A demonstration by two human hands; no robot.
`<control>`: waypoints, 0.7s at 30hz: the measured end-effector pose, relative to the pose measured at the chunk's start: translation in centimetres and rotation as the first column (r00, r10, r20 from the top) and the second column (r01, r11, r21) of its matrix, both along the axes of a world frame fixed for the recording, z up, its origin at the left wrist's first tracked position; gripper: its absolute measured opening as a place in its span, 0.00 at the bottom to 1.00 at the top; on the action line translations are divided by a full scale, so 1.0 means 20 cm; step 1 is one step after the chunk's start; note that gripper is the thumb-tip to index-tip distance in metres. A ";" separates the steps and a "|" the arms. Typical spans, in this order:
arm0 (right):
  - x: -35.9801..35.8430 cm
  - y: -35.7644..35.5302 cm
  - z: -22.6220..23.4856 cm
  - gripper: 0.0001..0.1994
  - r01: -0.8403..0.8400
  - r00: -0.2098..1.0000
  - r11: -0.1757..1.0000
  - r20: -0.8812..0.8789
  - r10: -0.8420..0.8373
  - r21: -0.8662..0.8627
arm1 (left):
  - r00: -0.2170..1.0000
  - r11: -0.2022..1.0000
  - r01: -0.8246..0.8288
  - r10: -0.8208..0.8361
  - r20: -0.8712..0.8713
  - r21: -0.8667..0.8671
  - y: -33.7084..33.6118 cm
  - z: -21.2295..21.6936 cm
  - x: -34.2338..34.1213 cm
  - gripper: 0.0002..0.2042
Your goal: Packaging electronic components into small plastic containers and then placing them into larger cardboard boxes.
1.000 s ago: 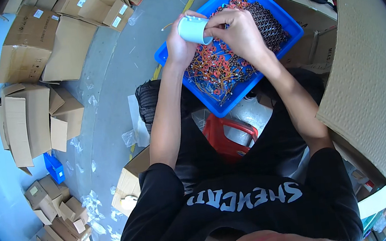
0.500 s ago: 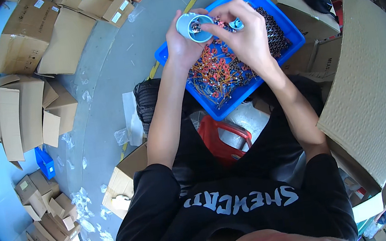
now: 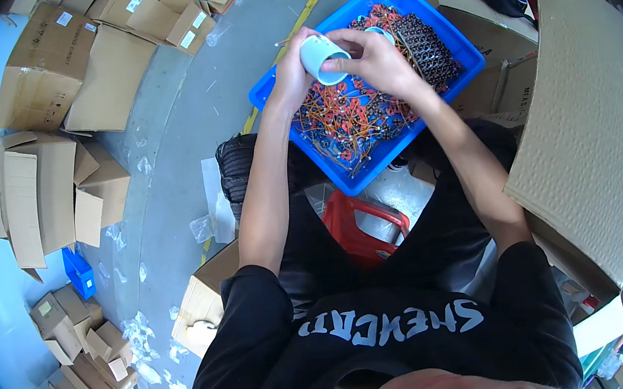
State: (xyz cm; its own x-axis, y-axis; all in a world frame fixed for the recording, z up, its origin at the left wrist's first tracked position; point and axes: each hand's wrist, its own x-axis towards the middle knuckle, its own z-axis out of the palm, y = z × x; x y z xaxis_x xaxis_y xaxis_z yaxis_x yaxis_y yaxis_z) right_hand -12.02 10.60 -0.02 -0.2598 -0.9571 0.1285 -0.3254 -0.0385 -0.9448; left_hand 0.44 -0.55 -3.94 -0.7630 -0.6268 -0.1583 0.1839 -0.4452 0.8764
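- Blue bin [image 3: 457, 48] sits far centre, full of tangled orange-wired parts [image 3: 353, 123]. I'd guess those snag and come up in clumps.
- White tape roll [image 3: 322, 59] is held over the bin's far-left part. Looks light and stiff, so I'd pinch it by the rim.
- Left hand [image 3: 290, 73] is wrapped round the roll.
- Right hand [image 3: 381, 61] has fingers curled, touching the roll's right edge.

Workshop or small factory floor, packing and assembly area. Bare grey concrete floor [image 3: 185, 117] with a painted yellow line [image 3: 308, 8]. Flattened and folded brown cardboard boxes [image 3: 53, 179] lie in heaps around the edges, with scraps of clear plastic film [image 3: 203, 227] between them. Blue plastic bin [image 3: 466, 59] holds loose orange-wired small parts [image 3: 353, 119]. Red plastic stool [image 3: 366, 227] serves as seating.
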 end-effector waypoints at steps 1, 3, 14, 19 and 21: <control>-0.04 -0.01 0.00 0.24 -0.078 0.996 0.997 0.049 0.077 0.013 | 0.995 0.993 -0.040 0.050 0.085 -0.111 0.01 0.00 0.00 0.21; -0.08 0.00 -0.01 0.25 -0.155 0.984 0.988 0.091 0.151 0.028 | 0.982 0.973 -0.072 0.108 0.156 -0.218 0.01 -0.01 0.00 0.21; -0.13 0.01 -0.04 0.22 -0.029 0.873 0.988 -0.478 0.099 0.152 | 0.891 0.356 -0.003 0.425 0.160 -0.934 0.06 0.02 0.00 0.11; -0.13 0.01 -0.05 0.24 -0.208 0.857 0.966 -0.447 0.257 0.156 | 0.907 0.628 -0.011 0.334 0.257 -0.778 0.05 -0.01 0.00 0.11; -0.15 0.01 -0.10 0.23 -0.030 0.861 0.983 -0.494 0.117 0.181 | 0.880 0.628 0.137 0.278 0.386 -0.766 0.09 0.04 -0.01 0.11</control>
